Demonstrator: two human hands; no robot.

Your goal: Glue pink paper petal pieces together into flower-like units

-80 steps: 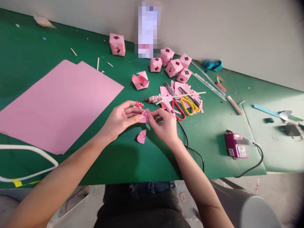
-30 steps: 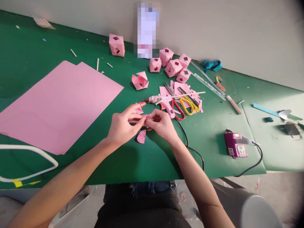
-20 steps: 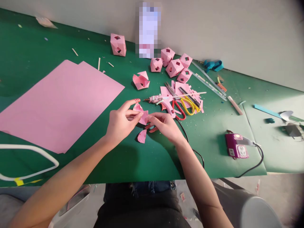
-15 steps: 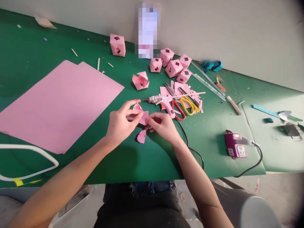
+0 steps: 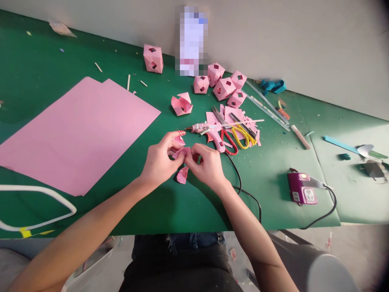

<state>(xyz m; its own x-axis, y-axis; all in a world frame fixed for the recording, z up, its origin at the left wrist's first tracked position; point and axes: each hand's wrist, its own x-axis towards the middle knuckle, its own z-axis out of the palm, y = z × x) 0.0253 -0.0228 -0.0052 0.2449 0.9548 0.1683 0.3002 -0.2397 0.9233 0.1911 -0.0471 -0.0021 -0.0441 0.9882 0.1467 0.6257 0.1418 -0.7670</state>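
Between both hands is a small folded piece of pink paper (image 5: 181, 152). My left hand (image 5: 161, 159) pinches it from the left side, fingers curled. My right hand (image 5: 206, 164) grips its right edge between thumb and fingertips. Another curled pink paper piece (image 5: 179, 140) shows just beyond my left fingertips. A third small folded pink piece (image 5: 182, 175) lies on the table just below the hands. Past them rests a pink glue gun (image 5: 212, 130) with a glue stick in its back, nozzle to the left. A half-built pink paper shape (image 5: 181, 104) sits farther back.
Red-handled scissors (image 5: 230, 142), yellow-handled scissors (image 5: 243, 138) and a cutter lie on pink scraps. Several pink paper polyhedra (image 5: 224, 89) stand behind. Large pink sheets (image 5: 82, 138) lie left. A purple power socket (image 5: 302, 188) is at right. The glue gun's black cord (image 5: 238, 174) runs beside my right arm.
My hands have drawn closer together. The held paper has tilted and folded, showing less of its face, and my right thumb has come up onto its edge. The view has shifted slightly.
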